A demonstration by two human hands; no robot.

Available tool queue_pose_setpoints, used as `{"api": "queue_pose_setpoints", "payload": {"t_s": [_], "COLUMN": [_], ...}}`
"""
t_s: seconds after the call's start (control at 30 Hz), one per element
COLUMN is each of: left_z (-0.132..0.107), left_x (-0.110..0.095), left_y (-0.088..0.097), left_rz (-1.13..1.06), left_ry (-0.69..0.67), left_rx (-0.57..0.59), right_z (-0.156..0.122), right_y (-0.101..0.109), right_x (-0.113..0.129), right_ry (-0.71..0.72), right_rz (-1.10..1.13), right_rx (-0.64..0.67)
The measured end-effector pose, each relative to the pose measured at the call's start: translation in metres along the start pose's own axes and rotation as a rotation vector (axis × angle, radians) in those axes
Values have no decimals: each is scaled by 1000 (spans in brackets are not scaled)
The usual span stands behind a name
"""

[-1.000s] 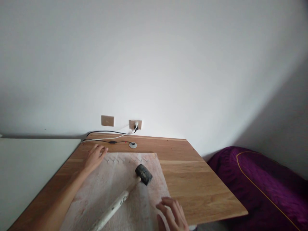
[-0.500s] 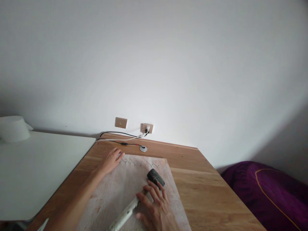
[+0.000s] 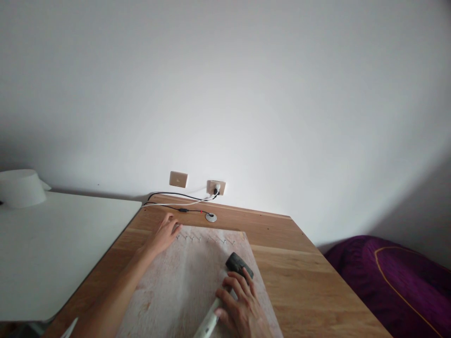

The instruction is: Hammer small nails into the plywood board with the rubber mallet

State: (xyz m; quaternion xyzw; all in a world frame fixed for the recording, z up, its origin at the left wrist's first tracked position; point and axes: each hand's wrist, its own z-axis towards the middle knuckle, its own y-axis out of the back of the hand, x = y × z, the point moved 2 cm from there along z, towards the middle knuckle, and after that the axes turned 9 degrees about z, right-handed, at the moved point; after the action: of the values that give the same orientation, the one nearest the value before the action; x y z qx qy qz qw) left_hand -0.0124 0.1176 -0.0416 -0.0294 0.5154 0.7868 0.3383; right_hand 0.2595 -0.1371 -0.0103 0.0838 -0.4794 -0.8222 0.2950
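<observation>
My right hand (image 3: pixel 243 303) is closed round the pale handle of a rubber mallet (image 3: pixel 239 265), close below its black head. The mallet lies slantwise low over a worn, whitish board (image 3: pixel 179 286), its head toward the board's right side. Whether it touches the board I cannot tell. At the board's far left corner is my left hand (image 3: pixel 165 234), fingers apart and slightly bent over the edge. Beside its fingertips, a row of several thin nails (image 3: pixel 206 239) runs along the far end of the board.
Under the board is a wooden table (image 3: pixel 303 281). Cables (image 3: pixel 179 205) run along its back to a wall socket (image 3: pixel 216 188), near a round grommet (image 3: pixel 211 217). A white table (image 3: pixel 45 253) with a white roll (image 3: pixel 21 188) stands left. A purple cushion-like thing (image 3: pixel 373 277) sits right.
My right hand has closed more firmly round the handle. The mallet has shifted right and slightly toward me, over the board. My left hand stays at the corner.
</observation>
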Motion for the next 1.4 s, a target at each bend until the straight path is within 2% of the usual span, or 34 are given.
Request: {"api": "queue_pose_setpoints", "payload": {"t_s": [0.2, 0.33, 0.47, 0.57, 0.67, 0.8, 0.93, 1.03, 1.23, 1.4], "left_z": [1, 0, -2, -2, 1, 6, 1, -7, -12, -12], "left_x": [1, -3, -5, -5, -9, -26, -45, -54, -63, -65], "left_y": [-5, -7, -10, -11, -4, 21, 32, 29, 28, 30], "left_rz": [1, 14, 63, 56, 9, -114, -213, -112, -20, -10], "left_ry": [-16, -24, -1, -7, -10, -91, -161, -212, -271, -294], "left_rx": [-27, -51, -62, -71, -101, -156, 59, 119, 151, 198], "right_z": [-23, -31, -31, -21, 7, 62, 93, 96, 97, 97], "right_y": [44, 55, 51, 51, 54, 51, 37, 26, 10, 7], "right_x": [-16, -23, -22, -19, -20, -33, -54, -63, -67, -70], "right_ry": [-4, -74, -103, -153, -307, -517, -628, -663, -703, -749], "right_rz": [26, 41, 57, 51, 9, -107, -253, -282, -271, -186], "right_rx": [101, 113, 77, 45, 6, -1, 116, 166, 209, 174]}}
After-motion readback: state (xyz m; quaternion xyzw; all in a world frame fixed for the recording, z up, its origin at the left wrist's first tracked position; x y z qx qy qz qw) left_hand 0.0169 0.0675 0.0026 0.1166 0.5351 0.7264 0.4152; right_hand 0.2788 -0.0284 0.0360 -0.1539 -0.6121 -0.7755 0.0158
